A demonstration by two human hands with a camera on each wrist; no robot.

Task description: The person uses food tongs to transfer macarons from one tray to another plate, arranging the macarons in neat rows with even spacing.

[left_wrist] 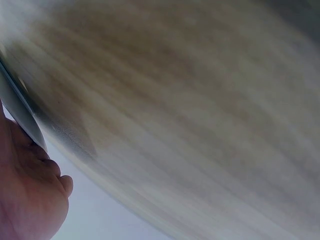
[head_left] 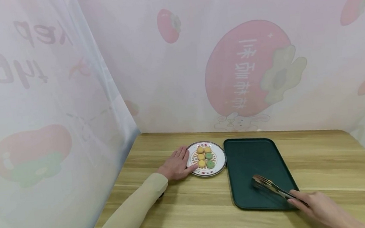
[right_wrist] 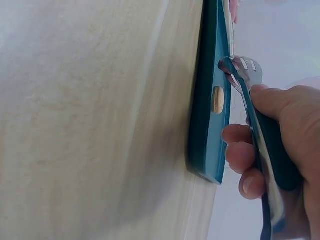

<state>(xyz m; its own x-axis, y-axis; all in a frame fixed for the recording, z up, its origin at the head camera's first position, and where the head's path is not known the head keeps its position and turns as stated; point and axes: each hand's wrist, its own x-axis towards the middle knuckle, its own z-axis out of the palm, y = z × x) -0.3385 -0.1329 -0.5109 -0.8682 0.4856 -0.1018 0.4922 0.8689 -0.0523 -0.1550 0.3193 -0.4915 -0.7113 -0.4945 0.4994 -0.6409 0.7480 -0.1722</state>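
My left hand (head_left: 177, 164) rests at the left rim of a round white plate (head_left: 221, 158), fingers extended along the edge and thumb over the rim. On the plate sit several yellow macarons (head_left: 201, 157) and two green macarons (head_left: 210, 164). My right hand (head_left: 319, 205) grips metal serving tongs (head_left: 275, 187), their slotted heads over the dark green tray (head_left: 250, 155). In the right wrist view nothing shows between the heads of the tongs. There, one pale macaron (right_wrist: 218, 100) lies on the tray; in the head view it is hidden.
Plate and tray stand side by side on a wooden table (head_left: 321, 159). A printed cloth (head_left: 152, 76) hangs behind the table, and another cloth (head_left: 36, 118) closes off the left side. The tray has a raised rim.
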